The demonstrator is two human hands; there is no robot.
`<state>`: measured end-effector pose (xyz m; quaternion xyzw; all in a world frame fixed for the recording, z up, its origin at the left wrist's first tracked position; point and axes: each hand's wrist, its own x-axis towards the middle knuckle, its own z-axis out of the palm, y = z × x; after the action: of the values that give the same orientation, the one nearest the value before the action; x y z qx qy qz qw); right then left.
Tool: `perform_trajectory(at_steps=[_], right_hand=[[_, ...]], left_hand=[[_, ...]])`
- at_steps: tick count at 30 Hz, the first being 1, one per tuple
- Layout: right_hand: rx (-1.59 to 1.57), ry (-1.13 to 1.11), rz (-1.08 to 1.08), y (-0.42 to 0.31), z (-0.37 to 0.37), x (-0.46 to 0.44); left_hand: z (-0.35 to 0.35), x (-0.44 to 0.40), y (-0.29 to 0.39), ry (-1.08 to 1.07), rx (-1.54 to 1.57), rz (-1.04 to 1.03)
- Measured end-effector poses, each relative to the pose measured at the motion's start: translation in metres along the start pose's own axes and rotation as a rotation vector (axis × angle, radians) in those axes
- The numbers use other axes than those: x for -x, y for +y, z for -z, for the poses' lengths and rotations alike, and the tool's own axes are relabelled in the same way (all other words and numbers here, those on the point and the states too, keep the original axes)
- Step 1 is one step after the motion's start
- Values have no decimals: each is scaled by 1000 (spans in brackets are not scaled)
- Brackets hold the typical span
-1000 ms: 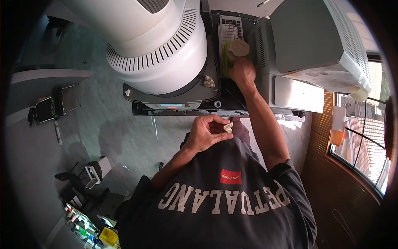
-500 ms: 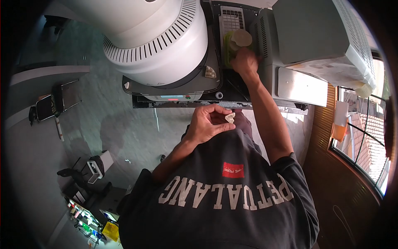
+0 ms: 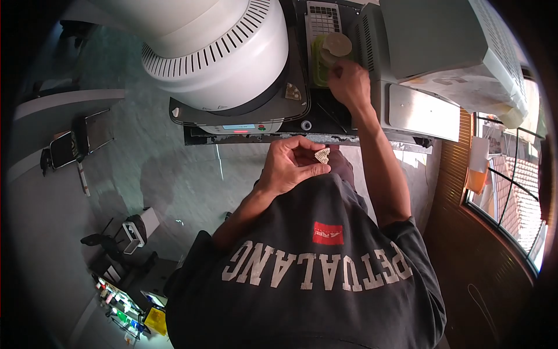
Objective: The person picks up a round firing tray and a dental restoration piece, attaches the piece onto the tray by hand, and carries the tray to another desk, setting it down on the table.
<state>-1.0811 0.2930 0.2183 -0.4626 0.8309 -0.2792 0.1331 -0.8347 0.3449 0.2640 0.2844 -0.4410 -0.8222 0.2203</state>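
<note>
My left hand (image 3: pixel 290 164) pinches a small pale, patterned piece (image 3: pixel 322 155) between thumb and fingertips, in front of the bench edge. Over the bench, my right hand (image 3: pixel 350 82) has its fingers curled down at the near right side of a green tray (image 3: pixel 319 72); whatever its fingertips hold is hidden. Round cream discs (image 3: pixel 337 44) rest on the tray, just beyond that hand. A similar patterned piece (image 3: pixel 293 91) lies on the dark platform of the white machine, left of the tray.
The large white machine (image 3: pixel 221 70) fills the upper left. A white grid rack (image 3: pixel 324 18) lies behind the tray. At the right is a grey box-shaped machine (image 3: pixel 436 41). A small white ring (image 3: pixel 306 125) sits near the bench's front edge (image 3: pixel 279 139).
The view has shifted, so the bench sits higher in the picture. My right hand has drawn back slightly from the discs. My left hand keeps its pinch on the piece.
</note>
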Motion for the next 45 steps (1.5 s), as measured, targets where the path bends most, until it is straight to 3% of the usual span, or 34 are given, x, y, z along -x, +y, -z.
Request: perform_trajectory(at_steps=[4, 6, 9, 13, 29, 45], right_hand=[[-322, 44, 85, -34, 57, 47], [-479, -83, -58, -54, 91, 79], [-793, -184, -101, -47, 106, 120], [-1130, -162, -137, -45, 110, 160], [-1114, 139, 8, -42, 112, 198], [-938, 199, 123, -38, 116, 207]], left_hand=[[-3, 1, 10, 13, 48, -10], [-7, 0, 16, 35, 52, -41], [-12, -3, 23, 29, 87, -78], [-22, -7, 26, -1, 73, -87], [-50, -14, 27, -133, -15, -92], [-56, -8, 25, -146, -13, -148]])
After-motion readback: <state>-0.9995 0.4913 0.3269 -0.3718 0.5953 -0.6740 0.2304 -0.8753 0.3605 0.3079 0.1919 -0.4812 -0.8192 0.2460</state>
